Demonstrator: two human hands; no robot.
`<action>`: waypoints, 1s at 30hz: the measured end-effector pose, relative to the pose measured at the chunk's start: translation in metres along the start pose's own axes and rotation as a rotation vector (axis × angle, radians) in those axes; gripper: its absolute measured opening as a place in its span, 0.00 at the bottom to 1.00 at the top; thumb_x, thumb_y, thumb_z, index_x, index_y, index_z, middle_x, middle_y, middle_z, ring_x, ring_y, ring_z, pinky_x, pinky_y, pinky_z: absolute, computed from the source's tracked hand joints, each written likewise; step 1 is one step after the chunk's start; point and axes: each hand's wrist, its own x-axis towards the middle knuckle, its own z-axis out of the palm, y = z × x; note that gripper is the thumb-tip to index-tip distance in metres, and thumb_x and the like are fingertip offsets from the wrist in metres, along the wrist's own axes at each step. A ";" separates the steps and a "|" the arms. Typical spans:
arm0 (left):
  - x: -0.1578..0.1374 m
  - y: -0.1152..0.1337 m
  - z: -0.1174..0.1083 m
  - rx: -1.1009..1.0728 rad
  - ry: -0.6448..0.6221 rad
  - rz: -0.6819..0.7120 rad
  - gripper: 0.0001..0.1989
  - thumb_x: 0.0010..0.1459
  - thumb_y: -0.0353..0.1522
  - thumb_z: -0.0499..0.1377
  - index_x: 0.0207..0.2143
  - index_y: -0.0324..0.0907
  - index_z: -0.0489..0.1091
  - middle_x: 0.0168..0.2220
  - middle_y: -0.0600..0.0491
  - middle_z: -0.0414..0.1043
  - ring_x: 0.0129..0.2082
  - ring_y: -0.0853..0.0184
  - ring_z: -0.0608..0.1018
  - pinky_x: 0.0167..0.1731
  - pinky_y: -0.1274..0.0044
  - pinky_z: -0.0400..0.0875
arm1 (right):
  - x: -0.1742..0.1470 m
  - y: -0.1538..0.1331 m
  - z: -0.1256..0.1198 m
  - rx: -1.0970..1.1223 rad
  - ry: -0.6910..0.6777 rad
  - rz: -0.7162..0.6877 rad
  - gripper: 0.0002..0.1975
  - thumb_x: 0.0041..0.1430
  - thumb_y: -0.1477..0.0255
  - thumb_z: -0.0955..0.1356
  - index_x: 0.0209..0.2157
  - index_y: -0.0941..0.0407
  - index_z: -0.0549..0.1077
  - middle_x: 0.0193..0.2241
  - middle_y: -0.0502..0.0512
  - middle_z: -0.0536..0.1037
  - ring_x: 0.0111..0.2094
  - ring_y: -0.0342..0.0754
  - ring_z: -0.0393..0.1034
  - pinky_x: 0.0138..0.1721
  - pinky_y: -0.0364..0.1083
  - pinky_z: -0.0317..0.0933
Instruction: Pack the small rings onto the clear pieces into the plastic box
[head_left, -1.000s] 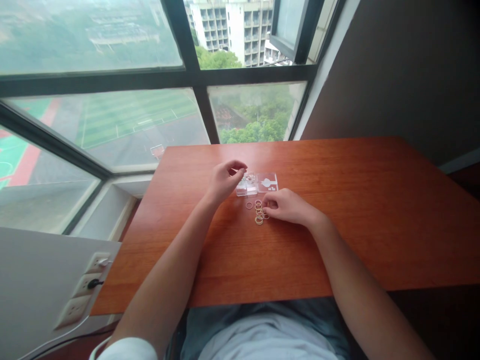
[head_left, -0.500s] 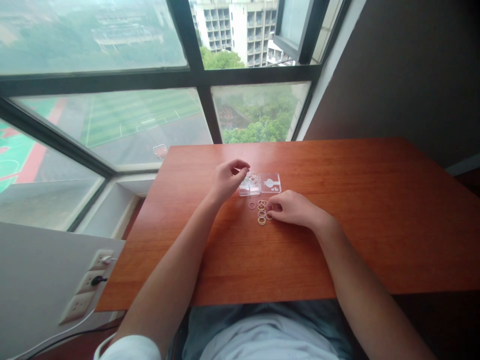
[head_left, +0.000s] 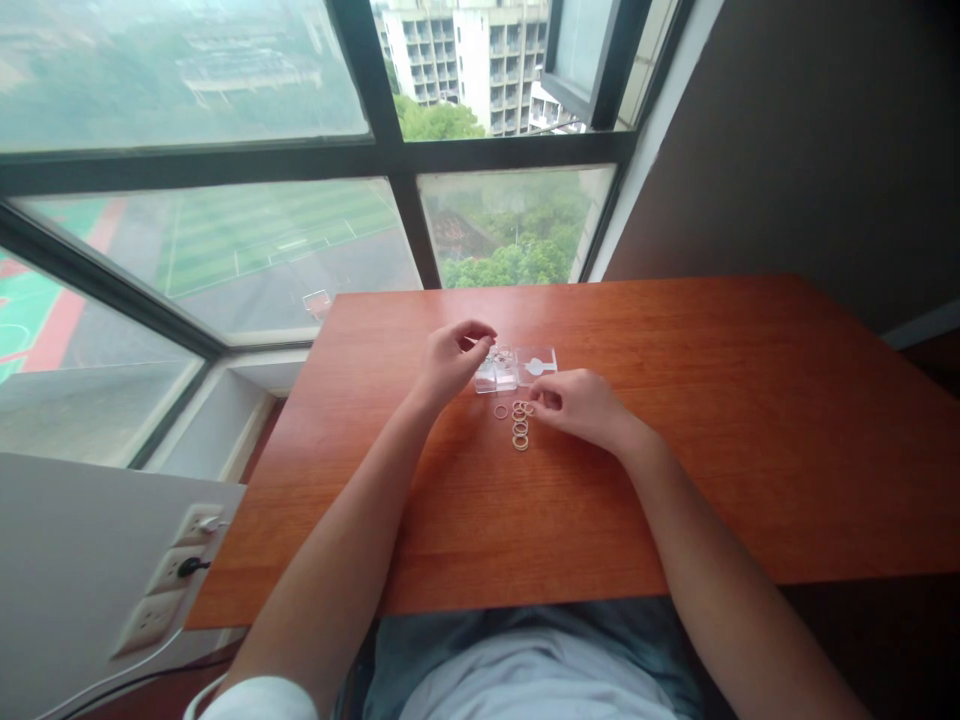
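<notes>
A small clear plastic box (head_left: 495, 380) stands on the wooden table, its clear lid (head_left: 536, 362) opened out to the right. Little ring-like pieces lie inside the box, too small to name. My left hand (head_left: 454, 360) is curled at the box's left back corner, thumb and fingertips pinched together; what lies between them is hidden. In front of the box several thin pale rings (head_left: 520, 428) overlap in a column, and a single pinkish ring (head_left: 501, 411) lies to their left. My right hand (head_left: 581, 402) pinches a pale ring (head_left: 529, 409) beside the top of the column.
The brown wooden table (head_left: 712, 430) reaches far to the right. Behind it rise dark-framed windows (head_left: 517, 150). Wall sockets (head_left: 172, 580) with plugs and cables are at the lower left, beside the table edge.
My right hand has moved up and away from me with the ring, from beside the column's middle to near its top. My left hand has stayed at the box.
</notes>
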 end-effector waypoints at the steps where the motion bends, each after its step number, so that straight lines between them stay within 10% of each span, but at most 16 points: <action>1: 0.000 0.000 0.000 0.000 -0.001 0.003 0.09 0.53 0.33 0.60 0.34 0.38 0.76 0.32 0.49 0.78 0.27 0.70 0.75 0.26 0.80 0.69 | 0.001 0.000 0.000 0.026 0.091 0.008 0.05 0.55 0.70 0.68 0.30 0.53 0.77 0.22 0.47 0.75 0.24 0.42 0.65 0.27 0.41 0.52; 6: -0.001 0.003 0.001 0.016 -0.015 0.006 0.08 0.53 0.34 0.60 0.33 0.39 0.76 0.30 0.51 0.78 0.25 0.71 0.74 0.26 0.80 0.68 | 0.001 -0.001 0.000 0.071 0.384 0.012 0.07 0.57 0.70 0.66 0.33 0.55 0.77 0.22 0.49 0.73 0.24 0.43 0.65 0.30 0.41 0.56; 12: -0.003 0.007 0.001 0.013 -0.060 -0.004 0.10 0.54 0.36 0.61 0.33 0.38 0.76 0.31 0.50 0.77 0.25 0.71 0.74 0.26 0.79 0.68 | 0.001 -0.003 0.000 0.030 0.408 0.011 0.07 0.58 0.70 0.66 0.33 0.54 0.77 0.22 0.49 0.73 0.25 0.43 0.66 0.31 0.41 0.57; 20: -0.015 0.028 0.010 -0.093 -0.417 0.035 0.13 0.56 0.40 0.62 0.34 0.38 0.76 0.28 0.51 0.74 0.25 0.71 0.72 0.24 0.80 0.66 | 0.001 -0.002 0.000 0.018 0.430 0.038 0.07 0.58 0.70 0.66 0.33 0.54 0.76 0.22 0.49 0.73 0.25 0.44 0.66 0.31 0.42 0.57; 30: -0.019 0.034 0.018 -0.082 -0.382 0.058 0.09 0.56 0.35 0.61 0.31 0.38 0.74 0.26 0.53 0.73 0.25 0.72 0.72 0.25 0.80 0.66 | 0.001 -0.004 0.001 0.023 0.437 0.019 0.07 0.58 0.70 0.66 0.33 0.54 0.76 0.22 0.50 0.73 0.25 0.44 0.66 0.31 0.42 0.58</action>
